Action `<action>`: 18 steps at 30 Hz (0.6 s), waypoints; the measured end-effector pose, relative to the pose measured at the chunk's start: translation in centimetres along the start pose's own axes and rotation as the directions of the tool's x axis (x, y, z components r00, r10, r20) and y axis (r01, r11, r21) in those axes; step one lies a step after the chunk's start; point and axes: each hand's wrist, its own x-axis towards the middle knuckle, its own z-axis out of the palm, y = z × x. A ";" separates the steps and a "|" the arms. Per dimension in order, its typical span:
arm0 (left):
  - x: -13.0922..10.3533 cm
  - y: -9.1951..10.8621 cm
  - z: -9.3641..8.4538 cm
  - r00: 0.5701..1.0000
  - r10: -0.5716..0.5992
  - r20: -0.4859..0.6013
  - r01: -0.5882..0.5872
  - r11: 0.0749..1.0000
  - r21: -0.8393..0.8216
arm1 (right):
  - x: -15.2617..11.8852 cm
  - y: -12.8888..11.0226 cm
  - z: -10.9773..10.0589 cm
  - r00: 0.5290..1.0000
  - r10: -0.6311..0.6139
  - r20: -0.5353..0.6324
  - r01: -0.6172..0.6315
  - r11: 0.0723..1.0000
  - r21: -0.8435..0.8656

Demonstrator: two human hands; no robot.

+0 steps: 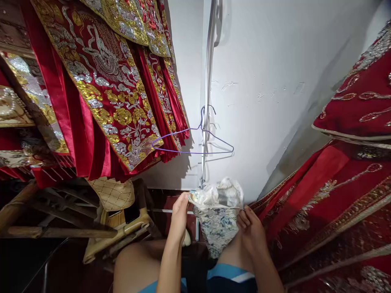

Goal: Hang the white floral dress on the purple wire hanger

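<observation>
My left hand [180, 209] and my right hand [252, 226] stretch a thin white garment [218, 221] with a blue-grey floral print between them. Each hand pinches one side of its upper edge, and the middle sags into an open loop. Its exact kind cannot be made out. The lower part hangs in a point above my legs. Beyond the garment, a purple wire hanger [195, 152] with nothing on it hangs at a thin metal upright [207, 81] in front of the wall. Neither hand touches the hanger.
Red pleated costumes with gold and silver sequins [105, 81] hang at the left. Another red embroidered garment [351, 183] hangs close on the right. A bamboo chair [122, 236] with a quilted cream bag [114, 193] stands low at the left. A white wall [253, 49] rises ahead.
</observation>
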 end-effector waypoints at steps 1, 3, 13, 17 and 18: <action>-0.3 0.6 0.2 1.000 0.005 0.007 -0.005 0.999 -0.036 | -0.2 0.1 0.2 1.000 0.012 0.015 -0.011 0.998 -0.062; -1.1 1.8 0.5 0.999 -0.010 0.033 0.014 0.993 -0.120 | -0.8 0.3 1.0 0.998 -0.002 0.056 0.014 0.978 -0.206; -4.1 4.0 1.6 0.957 -0.088 0.277 0.121 0.987 -0.104 | -2.8 1.9 6.6 0.814 0.089 0.574 0.178 0.902 -0.393; -3.5 3.9 -0.4 0.972 -0.106 0.211 0.107 0.994 0.007 | -2.2 2.6 6.9 0.790 0.173 0.588 0.099 0.911 -0.400; -3.3 3.9 -1.0 0.976 -0.115 0.184 0.113 0.993 0.020 | -2.1 2.6 6.9 0.768 0.226 0.599 0.059 0.906 -0.418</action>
